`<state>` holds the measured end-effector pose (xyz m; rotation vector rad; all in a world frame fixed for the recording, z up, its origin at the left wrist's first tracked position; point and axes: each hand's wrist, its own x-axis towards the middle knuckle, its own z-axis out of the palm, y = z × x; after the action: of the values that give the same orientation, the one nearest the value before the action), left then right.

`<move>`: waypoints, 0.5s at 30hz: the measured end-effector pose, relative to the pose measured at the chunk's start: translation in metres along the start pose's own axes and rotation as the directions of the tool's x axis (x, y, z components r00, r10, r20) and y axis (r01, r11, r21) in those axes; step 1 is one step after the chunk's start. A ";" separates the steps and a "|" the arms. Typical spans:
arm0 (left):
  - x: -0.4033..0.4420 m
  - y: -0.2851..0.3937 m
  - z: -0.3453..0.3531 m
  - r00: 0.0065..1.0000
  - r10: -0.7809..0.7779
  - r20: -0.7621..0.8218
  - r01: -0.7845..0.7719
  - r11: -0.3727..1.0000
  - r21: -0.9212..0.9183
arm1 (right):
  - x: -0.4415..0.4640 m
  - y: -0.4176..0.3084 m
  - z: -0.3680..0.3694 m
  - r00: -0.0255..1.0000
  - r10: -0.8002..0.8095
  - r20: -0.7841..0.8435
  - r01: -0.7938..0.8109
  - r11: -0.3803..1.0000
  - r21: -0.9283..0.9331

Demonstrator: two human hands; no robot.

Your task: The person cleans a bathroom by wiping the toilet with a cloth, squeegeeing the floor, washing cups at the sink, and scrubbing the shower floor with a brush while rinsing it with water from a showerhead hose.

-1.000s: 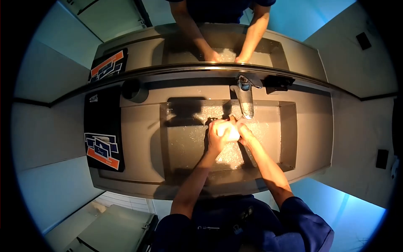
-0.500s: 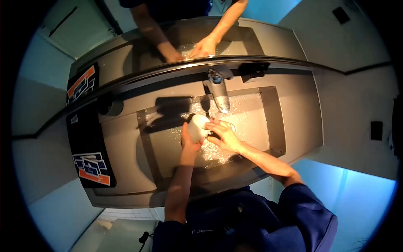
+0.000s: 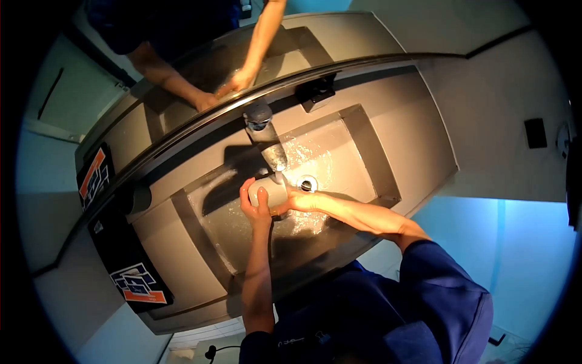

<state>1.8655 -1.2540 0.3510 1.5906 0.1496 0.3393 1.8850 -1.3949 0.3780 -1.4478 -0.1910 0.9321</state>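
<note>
A white cup (image 3: 268, 192) is held between my two hands over the sink basin (image 3: 381, 158), close under the tap. My left hand (image 3: 256, 203) grips its left side, the thumb and fingers bent around it. On the cup's right and lower side, my right hand (image 3: 298, 201) is closed against it, its fingertips partly hidden behind the cup. From the tap (image 3: 271, 142), water runs down at the cup's upper right edge. Whether the cup holds water I cannot tell. Rippling water covers part of the basin floor, and the round drain (image 3: 307, 184) shows just right of the cup.
A mirror (image 3: 291, 51) behind the counter reflects the arms and sink. On the counter's left lie a black packet with an orange and white label (image 3: 140, 284) and a dark round container (image 3: 139, 199). A small black object (image 3: 316, 94) sits right of the tap.
The view has turned and shifted. The cup has tilted over and now sits right at the tap's stream. My right hand has moved from its rim to its lower right side.
</note>
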 end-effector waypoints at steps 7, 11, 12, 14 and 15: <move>0.015 -0.014 -0.001 0.442 -0.864 0.240 0.875 0.357 -0.328 | 0.010 -0.019 -0.011 0.921 -0.276 -0.274 -0.011 0.686 -0.728; 0.004 -0.032 0.025 0.973 0.209 -0.099 -0.155 0.907 0.392 | 0.029 -0.013 -0.011 0.809 0.419 -0.412 -0.084 0.777 0.624; 0.003 -0.040 0.022 0.995 0.017 -0.101 0.005 0.977 0.212 | 0.025 -0.016 -0.014 0.817 0.369 -0.443 -0.077 0.832 0.549; 0.011 -0.038 0.015 0.936 -0.352 0.010 0.350 0.928 -0.129 | 0.030 -0.006 -0.015 0.752 -0.444 -0.487 0.308 0.890 -0.337; 0.022 -0.037 0.010 0.677 -0.706 0.207 0.664 0.464 -0.586 | 0.029 0.000 -0.003 0.741 -0.288 -0.606 0.052 0.925 -0.376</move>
<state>1.8939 -1.2544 0.3165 0.7321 0.6546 -0.2085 1.9060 -1.3785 0.3655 -1.9595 0.0458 0.1907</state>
